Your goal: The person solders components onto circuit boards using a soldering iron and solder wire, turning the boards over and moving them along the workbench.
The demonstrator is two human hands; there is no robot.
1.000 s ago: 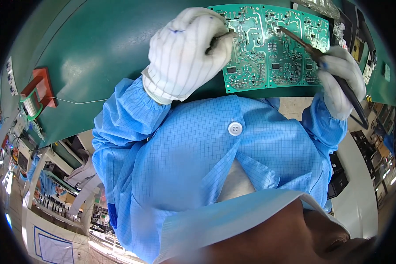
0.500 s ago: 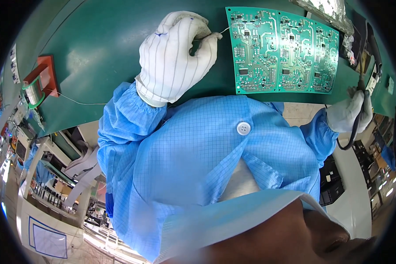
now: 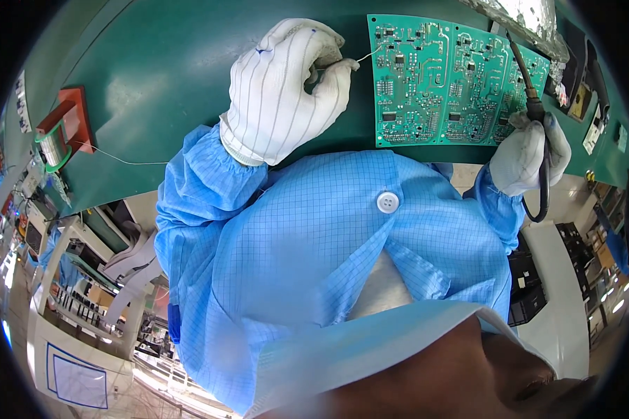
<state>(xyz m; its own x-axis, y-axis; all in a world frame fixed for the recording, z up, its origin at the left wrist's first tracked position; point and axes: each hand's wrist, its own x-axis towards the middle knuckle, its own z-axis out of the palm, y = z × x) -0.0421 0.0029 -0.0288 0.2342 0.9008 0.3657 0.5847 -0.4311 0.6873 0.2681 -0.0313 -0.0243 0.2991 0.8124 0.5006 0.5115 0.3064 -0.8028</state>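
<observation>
A green circuit board panel [image 3: 416, 91] of three joined sections lies on the green bench mat [image 3: 168, 77]. My left hand [image 3: 286, 91], in a white striped glove, pinches a thin solder wire [image 3: 368, 55] whose tip reaches over the panel's upper left part. My right hand [image 3: 528, 157], gloved too, is closed round the dark handle of a soldering iron [image 3: 534, 105]. Its thin tip points up and left, above the panel's right section, and its cord loops below the hand. Whether the iron's tip touches anything I cannot tell.
At the left stands a red-brown holder [image 3: 80, 122] with a solder spool [image 3: 52, 150], its wire running toward my left sleeve. A foil-wrapped object [image 3: 528, 24] sits beyond the panel's right end. Dark items [image 3: 583, 77] lie at the far right.
My right hand has brought the soldering iron leftward from the bench's right side to over the panel. My left hand has shifted slightly right, and the wire tip now lies farther over the board.
</observation>
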